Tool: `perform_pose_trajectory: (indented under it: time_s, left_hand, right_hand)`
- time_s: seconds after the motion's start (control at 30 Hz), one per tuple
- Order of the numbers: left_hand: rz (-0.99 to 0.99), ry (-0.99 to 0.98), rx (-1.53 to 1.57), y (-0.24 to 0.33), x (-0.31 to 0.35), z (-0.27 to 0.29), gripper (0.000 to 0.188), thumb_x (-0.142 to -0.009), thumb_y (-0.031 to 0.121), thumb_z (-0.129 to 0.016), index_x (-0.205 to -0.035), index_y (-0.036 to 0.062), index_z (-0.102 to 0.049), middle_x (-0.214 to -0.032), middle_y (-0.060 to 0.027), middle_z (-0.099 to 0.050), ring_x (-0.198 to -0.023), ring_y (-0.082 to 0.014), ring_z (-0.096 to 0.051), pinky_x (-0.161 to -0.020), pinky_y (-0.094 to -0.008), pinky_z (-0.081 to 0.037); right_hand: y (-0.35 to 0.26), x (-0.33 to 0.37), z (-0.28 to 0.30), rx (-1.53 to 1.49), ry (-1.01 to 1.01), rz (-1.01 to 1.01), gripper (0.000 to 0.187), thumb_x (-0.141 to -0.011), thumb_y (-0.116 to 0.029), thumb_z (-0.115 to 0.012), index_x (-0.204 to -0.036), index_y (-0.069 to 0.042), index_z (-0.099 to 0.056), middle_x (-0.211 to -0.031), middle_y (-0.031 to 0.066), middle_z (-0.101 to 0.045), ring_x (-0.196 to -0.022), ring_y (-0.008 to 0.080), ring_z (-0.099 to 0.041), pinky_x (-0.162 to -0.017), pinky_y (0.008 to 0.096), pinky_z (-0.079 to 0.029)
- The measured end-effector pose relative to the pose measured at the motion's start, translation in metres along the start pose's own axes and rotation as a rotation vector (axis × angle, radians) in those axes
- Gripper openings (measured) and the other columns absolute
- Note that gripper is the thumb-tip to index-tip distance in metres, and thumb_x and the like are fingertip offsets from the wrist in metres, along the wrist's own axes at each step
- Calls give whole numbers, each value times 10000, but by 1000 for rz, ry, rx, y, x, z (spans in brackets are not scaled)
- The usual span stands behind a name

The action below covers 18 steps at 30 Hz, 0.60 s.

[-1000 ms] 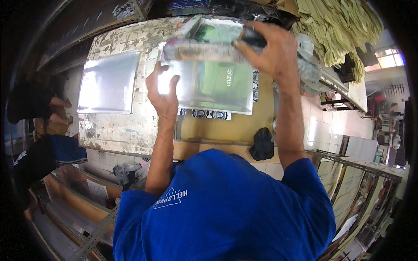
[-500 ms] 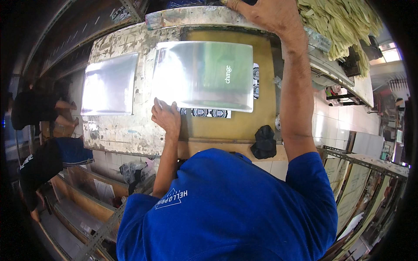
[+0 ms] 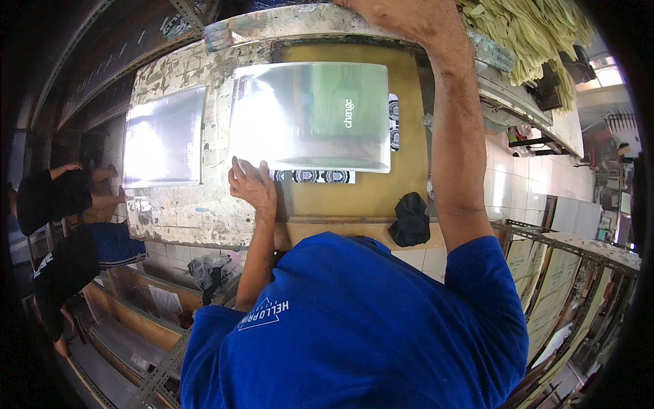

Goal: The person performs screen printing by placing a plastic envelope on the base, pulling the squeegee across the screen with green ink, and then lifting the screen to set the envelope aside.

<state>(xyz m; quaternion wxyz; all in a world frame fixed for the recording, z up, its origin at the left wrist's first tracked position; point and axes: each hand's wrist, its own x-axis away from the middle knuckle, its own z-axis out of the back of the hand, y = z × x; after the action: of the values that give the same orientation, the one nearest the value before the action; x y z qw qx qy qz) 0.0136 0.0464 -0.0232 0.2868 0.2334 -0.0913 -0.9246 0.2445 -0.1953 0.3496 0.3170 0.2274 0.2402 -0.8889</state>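
Observation:
A clear, shiny plastic sheet or bag (image 3: 300, 116) with white lettering lies on a mustard-brown board (image 3: 402, 184). Its right part looks green. My left hand (image 3: 253, 185) is at its near left corner, fingers apart, fingertips at the edge. Strips with black round patterns (image 3: 323, 176) show from beneath its near and right edges. My right hand (image 3: 422, 20) reaches to a paint-stained beam (image 3: 272, 27) at the far side; its fingers run off the top of the picture, so its grip is hidden. Another shiny clear sheet (image 3: 163, 136) lies at the left.
The paint-spotted table (image 3: 191, 218) carries both sheets. A black crumpled cloth (image 3: 410, 218) lies at the near edge. Yellowish strips (image 3: 528, 41) hang at the far right. Metal racks (image 3: 552, 273) stand on the right, wooden trays (image 3: 136, 310) at lower left. Other people (image 3: 61, 266) are at the left.
The whole view has shifted slightly, with the table and sheets a little further left. My right hand has moved slightly up toward the picture's edge. My left hand stays at the sheet's corner.

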Motion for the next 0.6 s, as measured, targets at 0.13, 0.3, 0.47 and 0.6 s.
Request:
perform_pose_trajectory:
  time_s: [0.13,0.3,0.47,0.6]
  left_hand:
    - [-10,5,0,1,-1,0,529,-925,382,-638,-1270,-17,-612,-1491,-154,-463,-1287,-376,-418,-1000,-553,-315]
    - [-41,30,-16,1,0,-4,476,-930,370,-641,-1235,3,-633,-1479,-162,-475,-1272,-377,-432,-973,-563,-329]
    - [-37,41,-16,-3,-1,-3,450,-927,376,-646,-1190,11,-675,-1462,-149,-504,-1279,-381,-430,-976,-572,-323]
    - [-20,6,-4,2,-3,1,405,-917,345,-649,-1150,21,-715,-1461,-129,-513,-1283,-375,-430,-995,-564,-317]
  right_hand:
    - [3,-1,0,47,-2,4,493,-752,-413,-752,-957,35,-747,-890,227,-700,-869,334,-672,-807,436,-524]
    - [1,-2,4,-12,-64,-68,491,-752,-421,-754,-946,29,-748,-853,224,-708,-835,330,-686,-788,434,-538]
    - [4,-2,0,-11,-42,-9,486,-753,-410,-762,-916,47,-739,-785,221,-708,-792,343,-691,-774,436,-547]
    - [7,-2,1,-40,-47,-11,499,-757,-406,-765,-887,74,-726,-760,234,-702,-774,350,-693,-760,443,-552]
